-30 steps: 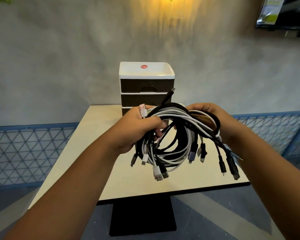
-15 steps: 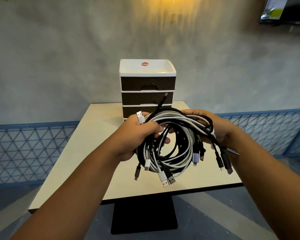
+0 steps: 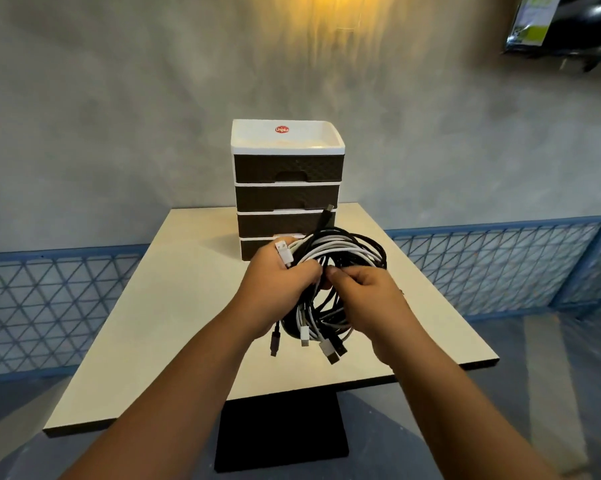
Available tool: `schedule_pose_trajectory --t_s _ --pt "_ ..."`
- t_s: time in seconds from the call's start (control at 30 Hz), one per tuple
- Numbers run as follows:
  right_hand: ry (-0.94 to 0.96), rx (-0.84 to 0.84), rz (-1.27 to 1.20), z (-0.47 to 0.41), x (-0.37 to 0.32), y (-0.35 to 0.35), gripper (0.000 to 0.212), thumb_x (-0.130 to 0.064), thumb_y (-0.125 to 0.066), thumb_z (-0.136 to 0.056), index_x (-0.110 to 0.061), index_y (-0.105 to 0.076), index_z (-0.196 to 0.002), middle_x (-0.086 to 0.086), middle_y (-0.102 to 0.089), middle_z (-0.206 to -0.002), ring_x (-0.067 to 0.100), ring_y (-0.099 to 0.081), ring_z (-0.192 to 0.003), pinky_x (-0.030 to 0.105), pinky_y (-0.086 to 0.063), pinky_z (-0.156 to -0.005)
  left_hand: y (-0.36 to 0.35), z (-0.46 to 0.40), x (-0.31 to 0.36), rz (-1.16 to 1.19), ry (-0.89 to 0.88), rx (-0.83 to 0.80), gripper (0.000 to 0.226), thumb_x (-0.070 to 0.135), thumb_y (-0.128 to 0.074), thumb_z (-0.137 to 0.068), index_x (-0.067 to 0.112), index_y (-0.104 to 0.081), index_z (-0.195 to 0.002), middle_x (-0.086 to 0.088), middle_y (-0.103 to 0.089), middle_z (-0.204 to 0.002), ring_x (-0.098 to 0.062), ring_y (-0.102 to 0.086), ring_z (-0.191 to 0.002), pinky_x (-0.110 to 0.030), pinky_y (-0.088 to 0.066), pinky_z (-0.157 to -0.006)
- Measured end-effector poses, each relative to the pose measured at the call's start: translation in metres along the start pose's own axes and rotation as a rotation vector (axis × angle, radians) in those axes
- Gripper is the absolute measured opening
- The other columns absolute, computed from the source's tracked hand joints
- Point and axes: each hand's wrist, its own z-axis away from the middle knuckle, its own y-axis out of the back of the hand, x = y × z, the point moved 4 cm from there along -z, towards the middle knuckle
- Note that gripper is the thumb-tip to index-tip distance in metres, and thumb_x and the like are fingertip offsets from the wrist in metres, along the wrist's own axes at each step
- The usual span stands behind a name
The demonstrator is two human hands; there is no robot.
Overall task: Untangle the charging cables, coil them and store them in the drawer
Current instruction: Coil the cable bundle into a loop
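A tangled bundle of black and white charging cables (image 3: 340, 258) hangs above the near middle of the table (image 3: 174, 306), gripped by the left hand (image 3: 278, 289); the right hand (image 3: 364, 299) pinches its strands. The drawer unit (image 3: 288, 188) stands just beyond, all drawers closed.

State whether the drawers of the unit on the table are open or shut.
Shut. Every visible front of the drawer unit sits flush; the cable bundle hides part of the lowest.

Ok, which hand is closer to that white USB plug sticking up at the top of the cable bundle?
Left. The left hand grips the bundle right beside the white USB plug; the right hand holds the cables lower and off to the right.
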Motion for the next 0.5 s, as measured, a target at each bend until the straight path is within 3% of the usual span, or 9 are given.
schedule_pose_trajectory --t_s 0.07,0.13,0.2,0.3,0.4,0.5 --pt "-0.09 0.059 -0.147 -0.001 0.007 -0.003 0.03 -0.029 -0.061 -0.092 -0.014 -0.07 -0.067 0.009 -0.061 -0.06 0.025 -0.054 -0.066 0.048 -0.053 -0.07 -0.005 0.001 -0.004 0.003 0.004 -0.058 0.02 0.009 -0.062 -0.085 0.022 -0.068 -0.099 0.001 -0.073 -0.082 -0.018 -0.071 -0.08 -0.038 -0.06 -0.078" --pt "-0.151 0.061 -0.275 0.003 0.012 -0.007 0.025 -0.026 -0.063 -0.089 -0.011 -0.067 -0.069 -0.003 -0.047 -0.047 0.017 -0.044 -0.056 0.037 -0.044 -0.061 -0.008 0.002 -0.008 0.02 0.037 -0.093 0.02 0.008 -0.062 -0.086 0.022 -0.067 -0.099 0.002 -0.073 -0.078 -0.014 -0.071 -0.077 -0.037 -0.06 -0.079" --pt "-0.185 0.053 -0.406 0.006 0.015 -0.011 0.021 -0.023 -0.064 -0.09 -0.011 -0.068 -0.073 -0.004 -0.039 -0.046 0.011 -0.034 -0.044 0.025 -0.034 -0.048 -0.009 0.0 -0.012 0.026 0.069 -0.104 0.016 0.008 -0.061 -0.086 0.019 -0.067 -0.098 0.005 -0.069 -0.069 -0.011 -0.068 -0.071 -0.035 -0.059 -0.076" --pt "-0.141 0.043 -0.427 0.012 0.014 -0.012 0.02 -0.018 -0.058 -0.096 -0.012 -0.068 -0.08 -0.012 -0.046 -0.041 0.0 -0.039 -0.033 0.014 -0.031 -0.037 -0.008 -0.001 -0.018 -0.005 0.091 -0.07 0.01 0.014 -0.062 -0.085 0.017 -0.067 -0.093 0.002 -0.061 -0.065 -0.013 -0.06 -0.068 -0.036 -0.054 -0.07" --pt "-0.112 0.03 -0.33 0.02 0.014 -0.01 0.025 -0.018 -0.053 -0.099 -0.014 -0.072 -0.083 -0.015 -0.05 -0.044 -0.002 -0.046 -0.041 0.012 -0.036 -0.043 -0.004 -0.003 -0.019 0.006 0.11 -0.046 0.008 0.013 -0.06 -0.084 0.01 -0.066 -0.089 0.0 -0.06 -0.062 -0.014 -0.062 -0.065 -0.034 -0.052 -0.065" --pt "-0.113 0.013 -0.297 0.027 0.012 -0.004 0.028 -0.023 -0.052 -0.097 -0.02 -0.069 -0.074 0.002 -0.057 -0.069 0.016 -0.052 -0.068 0.027 -0.04 -0.062 0.005 -0.005 -0.021 0.006 0.124 -0.016 0.007 0.011 -0.059 -0.087 0.009 -0.065 -0.091 -0.004 -0.063 -0.061 -0.019 -0.068 -0.064 -0.034 -0.056 -0.064"
